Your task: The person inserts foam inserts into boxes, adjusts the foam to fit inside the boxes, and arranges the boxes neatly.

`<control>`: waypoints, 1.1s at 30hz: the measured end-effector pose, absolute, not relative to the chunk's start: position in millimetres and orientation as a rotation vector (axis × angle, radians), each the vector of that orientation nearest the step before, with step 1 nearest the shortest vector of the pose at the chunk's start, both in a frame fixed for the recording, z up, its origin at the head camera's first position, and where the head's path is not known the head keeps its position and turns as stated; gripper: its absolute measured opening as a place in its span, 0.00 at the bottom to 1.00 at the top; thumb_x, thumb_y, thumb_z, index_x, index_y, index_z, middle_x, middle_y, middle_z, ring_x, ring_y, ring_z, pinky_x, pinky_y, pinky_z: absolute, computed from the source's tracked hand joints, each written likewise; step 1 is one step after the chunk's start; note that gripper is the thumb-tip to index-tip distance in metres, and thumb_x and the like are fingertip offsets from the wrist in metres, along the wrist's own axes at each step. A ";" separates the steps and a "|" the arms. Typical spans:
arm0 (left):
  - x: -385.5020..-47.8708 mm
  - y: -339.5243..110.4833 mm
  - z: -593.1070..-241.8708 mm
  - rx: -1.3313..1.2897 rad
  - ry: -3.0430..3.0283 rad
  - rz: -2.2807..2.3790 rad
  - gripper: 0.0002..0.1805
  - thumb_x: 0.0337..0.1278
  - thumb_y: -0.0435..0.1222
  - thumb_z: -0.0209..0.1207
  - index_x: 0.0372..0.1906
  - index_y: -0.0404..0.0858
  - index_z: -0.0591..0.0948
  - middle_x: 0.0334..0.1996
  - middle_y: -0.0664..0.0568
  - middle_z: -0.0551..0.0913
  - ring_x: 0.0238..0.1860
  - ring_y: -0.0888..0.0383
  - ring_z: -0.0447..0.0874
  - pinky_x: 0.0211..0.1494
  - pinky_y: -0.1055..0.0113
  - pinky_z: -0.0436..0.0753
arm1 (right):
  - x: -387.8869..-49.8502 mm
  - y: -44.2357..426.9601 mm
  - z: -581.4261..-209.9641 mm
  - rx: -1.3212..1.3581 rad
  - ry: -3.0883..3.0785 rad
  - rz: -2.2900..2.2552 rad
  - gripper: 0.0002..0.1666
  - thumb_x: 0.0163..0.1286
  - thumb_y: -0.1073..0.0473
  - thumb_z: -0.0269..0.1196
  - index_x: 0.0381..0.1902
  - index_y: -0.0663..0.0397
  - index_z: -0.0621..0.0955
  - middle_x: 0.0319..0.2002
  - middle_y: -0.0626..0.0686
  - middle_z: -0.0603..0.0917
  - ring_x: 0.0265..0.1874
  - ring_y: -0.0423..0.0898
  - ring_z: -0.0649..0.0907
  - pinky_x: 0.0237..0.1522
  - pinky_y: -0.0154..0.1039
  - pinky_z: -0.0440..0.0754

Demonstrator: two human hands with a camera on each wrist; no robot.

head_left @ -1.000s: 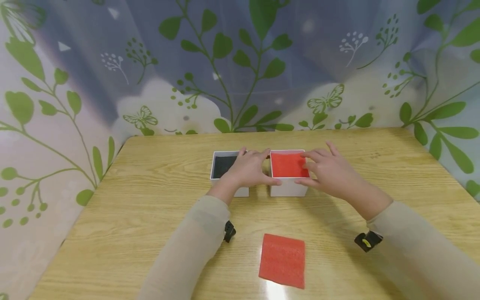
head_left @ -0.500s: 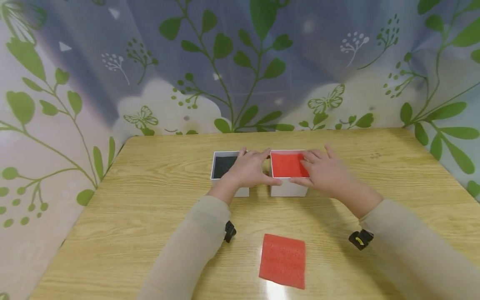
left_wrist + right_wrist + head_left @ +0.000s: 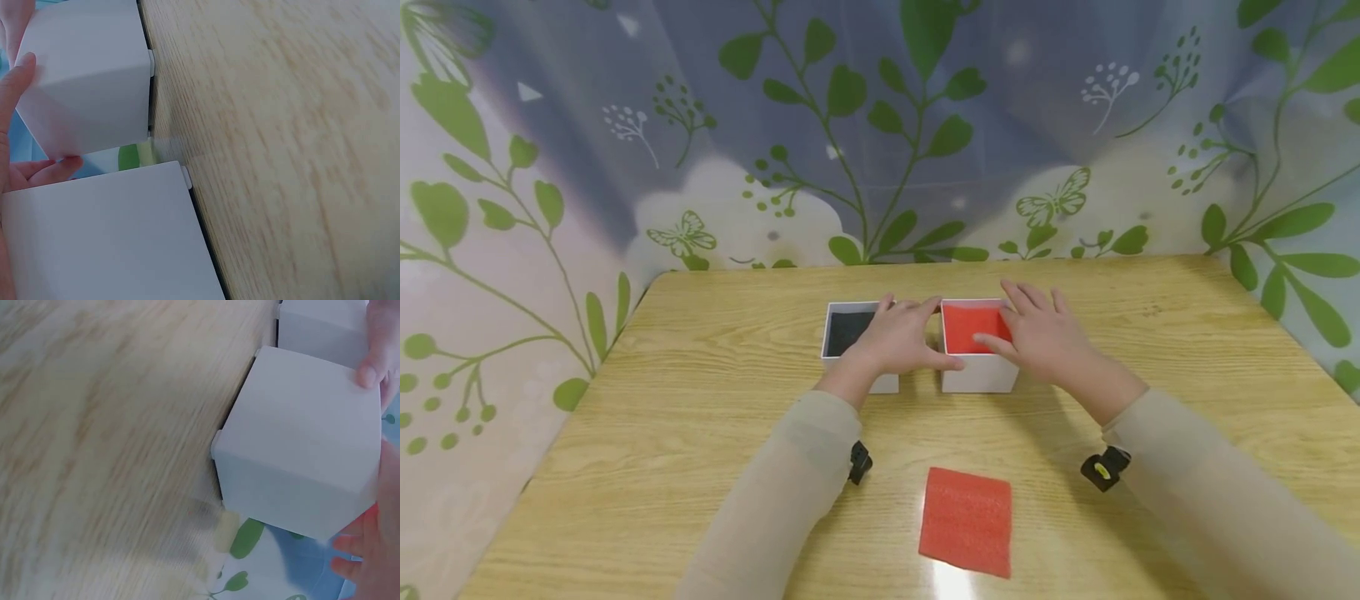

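A white box [image 3: 977,373] with red cloth [image 3: 968,327] inside stands upright on the table. My left hand [image 3: 898,337] grips it at its left end, thumb on the front face and fingers around the left side toward the back. At its right rim is my right hand [image 3: 1048,337], fingers extended over the back right corner and thumb over the opening; touching the cloth cannot be told. A second white box [image 3: 883,384] with black cloth [image 3: 847,333] inside stands to the left, partly hidden by my left hand. The right wrist view shows the gripped box [image 3: 300,425] from outside.
A flat red cloth square [image 3: 966,522] lies on the wooden table [image 3: 700,467] near the front, between my forearms. Behind the table hangs a leaf-patterned curtain [image 3: 880,142]. A narrow gap separates the two boxes.
My right hand has shifted left and its thumb has lifted from the box's front to over the opening. My left hand, both boxes and the loose red cloth have stayed put.
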State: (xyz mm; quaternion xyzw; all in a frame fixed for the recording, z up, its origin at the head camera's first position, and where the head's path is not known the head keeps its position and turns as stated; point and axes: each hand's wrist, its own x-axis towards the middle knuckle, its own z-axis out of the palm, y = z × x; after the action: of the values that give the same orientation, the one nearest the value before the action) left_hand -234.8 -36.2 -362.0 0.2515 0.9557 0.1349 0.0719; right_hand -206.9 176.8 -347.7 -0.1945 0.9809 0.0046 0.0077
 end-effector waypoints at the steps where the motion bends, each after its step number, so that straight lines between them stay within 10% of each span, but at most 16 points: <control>1: -235.0 -36.0 -361.8 0.756 2.872 0.403 0.58 0.39 0.69 0.58 0.73 0.43 0.54 0.64 0.55 0.69 0.66 0.52 0.61 0.70 0.49 0.40 | -207.3 176.6 -347.4 -0.603 3.065 -0.003 0.45 0.68 0.33 0.47 0.64 0.68 0.67 0.71 0.64 0.50 0.68 0.62 0.52 0.64 0.66 0.42; 33: -233.9 -36.2 -360.1 0.784 2.854 0.425 0.56 0.42 0.68 0.58 0.73 0.43 0.54 0.65 0.55 0.67 0.67 0.51 0.59 0.70 0.48 0.38 | -220.2 151.2 -357.8 -0.821 2.965 -0.279 0.40 0.69 0.32 0.43 0.71 0.48 0.61 0.73 0.57 0.47 0.71 0.58 0.45 0.64 0.65 0.40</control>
State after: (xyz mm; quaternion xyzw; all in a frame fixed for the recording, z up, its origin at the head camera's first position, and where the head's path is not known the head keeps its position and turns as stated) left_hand -233.9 -36.2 -360.1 0.2613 0.9518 0.1418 0.0756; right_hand -220.2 151.2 -357.8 -0.2658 0.9594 -0.0902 0.0264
